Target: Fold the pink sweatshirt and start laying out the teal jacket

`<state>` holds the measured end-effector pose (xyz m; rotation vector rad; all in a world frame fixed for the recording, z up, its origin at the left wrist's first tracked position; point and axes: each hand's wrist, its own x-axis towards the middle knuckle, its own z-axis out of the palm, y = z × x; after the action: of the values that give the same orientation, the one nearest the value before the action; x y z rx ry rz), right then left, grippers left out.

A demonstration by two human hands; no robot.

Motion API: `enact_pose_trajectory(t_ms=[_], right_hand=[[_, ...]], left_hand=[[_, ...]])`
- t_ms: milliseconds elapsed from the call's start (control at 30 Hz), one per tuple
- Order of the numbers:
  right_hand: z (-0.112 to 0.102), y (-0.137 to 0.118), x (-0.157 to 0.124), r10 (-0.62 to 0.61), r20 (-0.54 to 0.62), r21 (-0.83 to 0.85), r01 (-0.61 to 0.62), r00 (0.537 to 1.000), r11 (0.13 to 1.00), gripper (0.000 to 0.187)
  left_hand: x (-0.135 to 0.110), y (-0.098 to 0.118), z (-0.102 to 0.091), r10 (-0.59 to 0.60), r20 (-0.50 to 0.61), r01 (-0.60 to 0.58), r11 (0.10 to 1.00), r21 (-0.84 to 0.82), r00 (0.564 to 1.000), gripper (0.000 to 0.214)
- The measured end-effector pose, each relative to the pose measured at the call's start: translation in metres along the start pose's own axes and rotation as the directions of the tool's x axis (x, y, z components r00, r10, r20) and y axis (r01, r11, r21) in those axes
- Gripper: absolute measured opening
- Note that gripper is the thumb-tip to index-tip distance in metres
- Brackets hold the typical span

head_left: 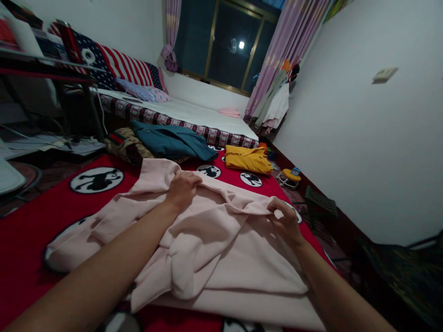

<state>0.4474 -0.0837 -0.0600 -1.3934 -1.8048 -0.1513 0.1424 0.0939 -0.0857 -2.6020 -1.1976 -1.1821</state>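
Note:
A pale pink garment [214, 249] lies rumpled on a red blanket [31, 230] printed with black-and-white round figures. My left hand [182, 188] rests on the garment's upper part, fingers curled and gripping a fold of the fabric. My right hand [285, 221] pinches the garment's edge at the right side, fingers closed on the cloth. Both forearms reach in from the bottom of the view.
Beyond the pink garment lie a teal garment [173, 142] and a folded yellow garment [247, 159]. A second bed [194, 113] with striped pillows stands under the dark window. A desk [44, 69] is at the left, and clothes hang in the corner [277, 103].

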Motion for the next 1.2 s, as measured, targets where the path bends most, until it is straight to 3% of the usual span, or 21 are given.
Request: enact_pose_trajectory(t_ms=[100, 233, 400, 433, 567, 633, 733, 833, 900, 933, 1000, 1100, 1167, 1200], right_hand=[[-0.01, 0.003, -0.008, 0.033, 0.191, -0.015, -0.03, 0.981, 0.999, 0.015], [-0.025, 0.004, -0.014, 0.127, 0.352, -0.034, -0.123, 0.927, 0.992, 0.017], [-0.034, 0.004, -0.007, 0.288, 0.618, -0.132, -0.264, 0.731, 0.955, 0.02], [-0.034, 0.005, -0.002, 0.309, 0.607, -0.159, -0.27, 0.732, 0.95, 0.022], [-0.029, 0.016, 0.017, 0.333, 0.272, -0.252, -0.267, 0.903, 0.93, 0.027], [-0.024, 0.028, 0.018, 0.315, 0.153, -0.263, -0.269, 0.937, 0.927, 0.031], [-0.018, 0.049, 0.012, 0.326, 0.176, -0.293, -0.267, 0.929, 0.918, 0.027], [-0.013, 0.055, 0.019, 0.461, 0.256, -0.437, -0.324, 0.849, 0.839, 0.019], [-0.009, 0.039, 0.034, 0.488, 0.295, -0.484, -0.311, 0.822, 0.818, 0.022], [-0.007, 0.024, 0.043, 0.443, 0.34, -0.45, -0.27, 0.829, 0.851, 0.025], [0.001, -0.014, 0.058, 0.231, 0.465, -0.223, -0.139, 0.855, 0.965, 0.039], [0.02, -0.073, 0.064, -0.059, 0.597, 0.102, -0.003, 0.8, 0.995, 0.071], [0.036, -0.101, 0.056, -0.155, 0.612, 0.143, 0.084, 0.775, 0.986, 0.083], [0.044, -0.11, 0.051, -0.184, 0.611, 0.122, 0.138, 0.77, 0.983, 0.078]], left_hand=[[-0.001, 0.001, -0.001, -0.02, 0.039, 0.018, 0.999, 0.036, 0.999, 0.022], [-0.001, 0.003, -0.004, -0.07, 0.058, 0.066, 0.995, 0.081, 0.996, 0.026], [-0.001, 0.006, -0.005, -0.08, 0.112, 0.068, 0.992, 0.106, 0.991, 0.028], [-0.001, 0.006, -0.005, -0.066, 0.12, 0.053, 0.993, 0.108, 0.991, 0.027], [-0.002, 0.003, 0.0, -0.027, 0.128, 0.015, 0.995, 0.096, 0.991, 0.027], [-0.002, 0.002, 0.002, -0.018, 0.119, 0.009, 0.997, 0.08, 0.993, 0.026], [-0.003, 0.002, 0.003, -0.006, 0.109, 0.001, 0.999, 0.047, 0.994, 0.025], [-0.004, 0.002, 0.002, 0.002, 0.108, -0.005, 1.0, 0.02, 0.994, 0.024], [-0.003, 0.002, 0.002, -0.002, 0.11, 0.0, 1.0, 0.018, 0.994, 0.024], [-0.003, 0.002, 0.002, -0.005, 0.11, 0.002, 1.0, 0.021, 0.994, 0.025], [-0.003, 0.002, 0.002, -0.012, 0.113, 0.008, 1.0, 0.029, 0.994, 0.026], [-0.004, 0.002, 0.001, -0.02, 0.12, 0.017, 1.0, 0.026, 0.993, 0.025], [-0.005, 0.002, 0.001, -0.022, 0.119, 0.02, 1.0, 0.018, 0.993, 0.024], [-0.005, 0.003, 0.001, -0.021, 0.117, 0.019, 1.0, 0.014, 0.993, 0.023]])
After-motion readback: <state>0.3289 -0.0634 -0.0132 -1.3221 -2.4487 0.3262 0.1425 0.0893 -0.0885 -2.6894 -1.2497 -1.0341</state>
